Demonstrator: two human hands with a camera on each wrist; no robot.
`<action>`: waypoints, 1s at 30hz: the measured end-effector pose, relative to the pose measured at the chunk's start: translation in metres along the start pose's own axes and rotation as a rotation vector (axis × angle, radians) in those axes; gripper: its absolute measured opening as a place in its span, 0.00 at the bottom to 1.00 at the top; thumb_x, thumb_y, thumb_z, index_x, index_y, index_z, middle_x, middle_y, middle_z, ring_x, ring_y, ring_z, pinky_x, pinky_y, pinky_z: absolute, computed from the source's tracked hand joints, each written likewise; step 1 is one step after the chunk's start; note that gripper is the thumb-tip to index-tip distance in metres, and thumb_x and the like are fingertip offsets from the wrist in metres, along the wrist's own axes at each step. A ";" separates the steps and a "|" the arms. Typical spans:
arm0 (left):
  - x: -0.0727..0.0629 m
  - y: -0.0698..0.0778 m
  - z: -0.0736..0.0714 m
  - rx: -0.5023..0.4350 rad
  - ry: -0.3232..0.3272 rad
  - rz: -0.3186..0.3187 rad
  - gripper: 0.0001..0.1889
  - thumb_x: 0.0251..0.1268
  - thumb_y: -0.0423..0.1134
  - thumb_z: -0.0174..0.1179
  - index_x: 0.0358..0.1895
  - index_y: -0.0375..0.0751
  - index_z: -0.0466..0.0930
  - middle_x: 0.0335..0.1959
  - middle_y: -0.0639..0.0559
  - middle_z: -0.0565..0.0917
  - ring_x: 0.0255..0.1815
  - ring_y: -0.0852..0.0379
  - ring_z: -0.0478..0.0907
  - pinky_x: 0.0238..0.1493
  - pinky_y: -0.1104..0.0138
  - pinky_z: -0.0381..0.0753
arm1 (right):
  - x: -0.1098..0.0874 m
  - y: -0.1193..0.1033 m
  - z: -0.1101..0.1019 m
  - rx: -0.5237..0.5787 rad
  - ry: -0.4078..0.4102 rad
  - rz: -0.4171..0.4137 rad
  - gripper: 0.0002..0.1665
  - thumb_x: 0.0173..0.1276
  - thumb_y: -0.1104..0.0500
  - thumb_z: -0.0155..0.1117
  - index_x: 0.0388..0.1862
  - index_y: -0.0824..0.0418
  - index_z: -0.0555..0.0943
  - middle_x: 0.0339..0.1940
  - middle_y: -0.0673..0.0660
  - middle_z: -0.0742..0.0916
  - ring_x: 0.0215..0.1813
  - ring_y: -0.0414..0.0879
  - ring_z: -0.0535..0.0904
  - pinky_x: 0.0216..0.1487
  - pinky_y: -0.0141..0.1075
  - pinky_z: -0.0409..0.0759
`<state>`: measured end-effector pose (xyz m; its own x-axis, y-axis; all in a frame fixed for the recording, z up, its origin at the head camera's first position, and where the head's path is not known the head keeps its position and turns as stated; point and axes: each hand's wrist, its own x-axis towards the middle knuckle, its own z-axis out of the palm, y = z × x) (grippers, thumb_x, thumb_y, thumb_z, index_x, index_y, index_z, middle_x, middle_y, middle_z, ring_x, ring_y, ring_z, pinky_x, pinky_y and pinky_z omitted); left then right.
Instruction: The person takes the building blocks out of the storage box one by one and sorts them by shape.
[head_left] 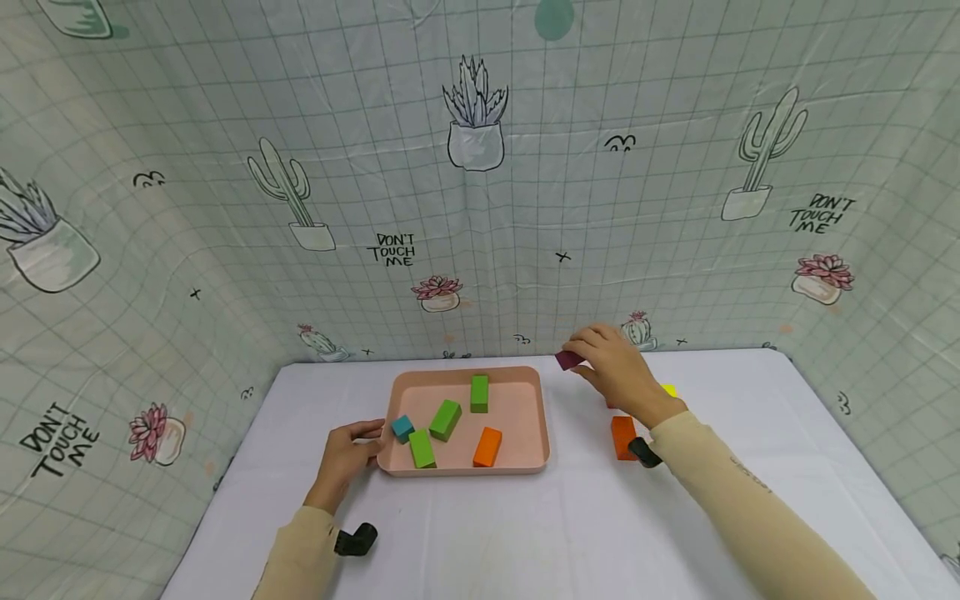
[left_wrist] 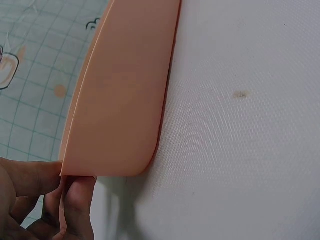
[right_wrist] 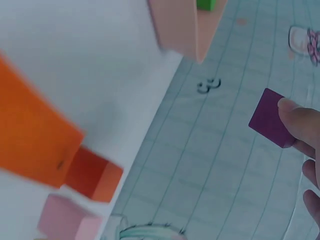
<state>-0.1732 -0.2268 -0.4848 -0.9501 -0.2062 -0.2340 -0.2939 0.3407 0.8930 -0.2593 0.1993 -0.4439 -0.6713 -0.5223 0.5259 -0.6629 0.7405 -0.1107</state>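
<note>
My left hand (head_left: pixel 347 457) grips the left rim of a pink tray (head_left: pixel 468 472). In the left wrist view, the thumb and fingers pinch that rim (left_wrist: pixel 64 200) near a corner. Inside the tray lie a small blue cube (head_left: pixel 402 428), an orange block (head_left: pixel 487 447) and three green blocks (head_left: pixel 446 420). Right of the tray, my right hand (head_left: pixel 618 371) is raised above the table's far side. It pinches a purple block (head_left: pixel 568 360) between thumb and fingers. That purple block (right_wrist: pixel 269 119) shows against the backdrop in the right wrist view.
An orange block (head_left: pixel 622 438) stands on the white table (head_left: pixel 480 542) below the right forearm. A yellow block (head_left: pixel 669 390) is partly hidden behind the right wrist. The right wrist view shows a pink block (right_wrist: pixel 66 219) beside the orange ones. A grid-patterned cloth (head_left: pixel 525 208) encloses the back and sides.
</note>
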 end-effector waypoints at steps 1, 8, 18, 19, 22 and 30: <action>0.000 0.000 0.000 0.000 0.001 -0.001 0.19 0.72 0.23 0.60 0.63 0.23 0.81 0.55 0.31 0.83 0.34 0.59 0.78 0.30 0.72 0.80 | -0.005 0.004 -0.002 -0.007 0.003 0.015 0.22 0.56 0.66 0.84 0.50 0.63 0.88 0.51 0.59 0.88 0.57 0.59 0.79 0.61 0.55 0.82; -0.001 0.000 -0.001 -0.003 -0.004 -0.001 0.19 0.72 0.23 0.60 0.63 0.23 0.81 0.54 0.32 0.83 0.34 0.59 0.79 0.30 0.72 0.80 | -0.038 0.030 -0.019 -0.043 0.036 0.110 0.24 0.55 0.69 0.84 0.51 0.66 0.87 0.50 0.63 0.89 0.56 0.63 0.79 0.60 0.61 0.78; 0.001 -0.002 -0.001 -0.008 -0.014 -0.001 0.18 0.73 0.24 0.59 0.63 0.23 0.81 0.54 0.31 0.83 0.34 0.59 0.79 0.32 0.71 0.81 | -0.087 0.060 -0.040 -0.087 0.019 0.249 0.26 0.52 0.73 0.83 0.52 0.69 0.87 0.50 0.66 0.88 0.58 0.66 0.76 0.60 0.64 0.76; 0.001 -0.002 -0.001 -0.009 -0.015 0.001 0.19 0.73 0.24 0.59 0.63 0.23 0.80 0.54 0.31 0.83 0.34 0.59 0.80 0.32 0.71 0.81 | -0.092 0.063 -0.041 -0.093 0.016 0.261 0.26 0.52 0.73 0.83 0.52 0.69 0.87 0.50 0.67 0.88 0.58 0.66 0.75 0.59 0.64 0.76; 0.000 -0.002 0.000 -0.012 -0.015 0.004 0.19 0.72 0.23 0.59 0.63 0.23 0.80 0.54 0.31 0.83 0.34 0.59 0.79 0.32 0.71 0.80 | -0.105 0.071 -0.043 -0.115 -0.005 0.297 0.26 0.52 0.73 0.83 0.52 0.70 0.86 0.50 0.68 0.87 0.58 0.68 0.75 0.59 0.65 0.75; 0.001 -0.003 0.000 -0.005 -0.003 0.002 0.18 0.72 0.23 0.59 0.63 0.23 0.81 0.54 0.31 0.83 0.34 0.59 0.79 0.30 0.72 0.80 | -0.132 0.088 -0.042 -0.140 -0.065 0.371 0.25 0.54 0.71 0.83 0.52 0.71 0.86 0.49 0.70 0.87 0.57 0.70 0.75 0.57 0.65 0.75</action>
<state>-0.1731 -0.2278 -0.4874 -0.9510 -0.2029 -0.2332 -0.2914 0.3364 0.8955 -0.2154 0.3508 -0.4878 -0.8791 -0.2313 0.4167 -0.3234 0.9318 -0.1650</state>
